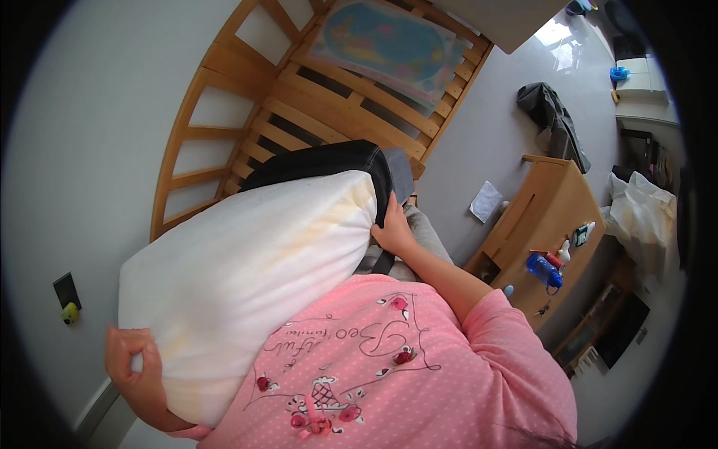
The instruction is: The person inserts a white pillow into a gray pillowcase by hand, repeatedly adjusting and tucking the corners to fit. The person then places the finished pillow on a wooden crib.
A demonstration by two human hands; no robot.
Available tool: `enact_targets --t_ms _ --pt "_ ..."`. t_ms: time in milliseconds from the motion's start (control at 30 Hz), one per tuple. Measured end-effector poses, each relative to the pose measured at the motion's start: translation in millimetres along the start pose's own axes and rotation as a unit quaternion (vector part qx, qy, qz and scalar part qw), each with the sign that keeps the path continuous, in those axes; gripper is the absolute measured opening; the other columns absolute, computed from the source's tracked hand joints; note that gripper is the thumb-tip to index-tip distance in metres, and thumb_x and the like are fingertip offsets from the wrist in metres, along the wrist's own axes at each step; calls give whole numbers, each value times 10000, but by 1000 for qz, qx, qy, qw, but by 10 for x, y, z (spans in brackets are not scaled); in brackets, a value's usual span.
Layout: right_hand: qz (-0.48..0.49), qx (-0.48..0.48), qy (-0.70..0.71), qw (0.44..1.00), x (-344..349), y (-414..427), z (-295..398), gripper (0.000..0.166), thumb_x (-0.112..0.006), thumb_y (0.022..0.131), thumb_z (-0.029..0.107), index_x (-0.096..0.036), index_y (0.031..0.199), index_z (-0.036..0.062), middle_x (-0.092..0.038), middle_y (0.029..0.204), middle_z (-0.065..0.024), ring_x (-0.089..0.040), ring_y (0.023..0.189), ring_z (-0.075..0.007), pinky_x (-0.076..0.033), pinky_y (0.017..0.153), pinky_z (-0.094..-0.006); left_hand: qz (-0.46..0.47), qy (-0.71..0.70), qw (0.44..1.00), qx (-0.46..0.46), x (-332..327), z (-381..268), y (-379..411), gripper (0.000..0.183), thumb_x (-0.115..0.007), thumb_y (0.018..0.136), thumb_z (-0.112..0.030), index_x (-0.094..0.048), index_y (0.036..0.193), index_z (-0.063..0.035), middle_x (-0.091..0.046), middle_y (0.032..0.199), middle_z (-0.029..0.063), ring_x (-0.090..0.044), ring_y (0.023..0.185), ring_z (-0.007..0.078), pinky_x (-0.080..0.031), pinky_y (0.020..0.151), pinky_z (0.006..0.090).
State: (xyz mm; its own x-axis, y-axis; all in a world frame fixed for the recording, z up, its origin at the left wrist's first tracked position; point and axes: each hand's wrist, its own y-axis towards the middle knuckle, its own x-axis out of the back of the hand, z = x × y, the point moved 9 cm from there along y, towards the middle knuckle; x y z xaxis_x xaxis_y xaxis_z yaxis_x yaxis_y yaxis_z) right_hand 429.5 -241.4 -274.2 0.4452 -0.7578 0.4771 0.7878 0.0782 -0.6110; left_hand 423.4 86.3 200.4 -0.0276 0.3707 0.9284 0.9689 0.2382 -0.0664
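A large white fabric-covered cushion with yellowish patches leans against my torso, spanning from the left wall side to the middle. Along its far edge runs a black cover with a grey side. My left hand is at the cushion's near left end, thumb and fingertips pinched together against its white fabric. At the right end, my right hand grips the border between cushion and black cover, thumb towards the white fabric and fingers along the black. The cushion hides whatever lies beneath it.
Beyond the cushion is a slatted wooden frame bearing a colourful printed mat. A wooden table on the right holds a blue bottle and small items. Grey fabric and a paper sheet lie on the floor.
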Motion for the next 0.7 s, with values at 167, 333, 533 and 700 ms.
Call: enact_targets --t_ms 167,333,533,700 --pt "-31 29 -105 994 23 168 -234 925 -601 770 79 -70 1523 2 -379 1397 -194 -448 1224 -429 -458 983 -491 6 -4 1000 16 0 35 -30 92 -530 684 60 -495 728 -13 -501 735 104 -518 724 248 -419 714 343" --pt "-36 -39 -163 985 21 541 -477 971 -608 805 90 21 1545 76 -365 1418 -171 -439 1245 -429 -469 973 -492 22 -22 999 17 -96 56 -90 86 -527 669 46 -493 718 -15 -508 719 103 -509 703 246 -409 671 337" --pt "-20 63 -22 998 -183 909 -1188 997 -689 740 156 -94 1536 85 -365 1398 -232 -411 1275 -443 -380 1070 -465 -11 -23 1000 18 -26 69 -218 94 -501 627 47 -482 692 -19 -502 703 102 -493 672 246 -396 639 334" --pt "5 88 128 988 423 801 -200 779 -744 752 267 -386 1404 34 -407 1383 -223 -420 1301 -391 -377 1070 -427 -29 -25 999 26 -5 44 -328 99 -525 587 11 -481 668 -24 -484 680 108 -493 660 251 -395 631 339"
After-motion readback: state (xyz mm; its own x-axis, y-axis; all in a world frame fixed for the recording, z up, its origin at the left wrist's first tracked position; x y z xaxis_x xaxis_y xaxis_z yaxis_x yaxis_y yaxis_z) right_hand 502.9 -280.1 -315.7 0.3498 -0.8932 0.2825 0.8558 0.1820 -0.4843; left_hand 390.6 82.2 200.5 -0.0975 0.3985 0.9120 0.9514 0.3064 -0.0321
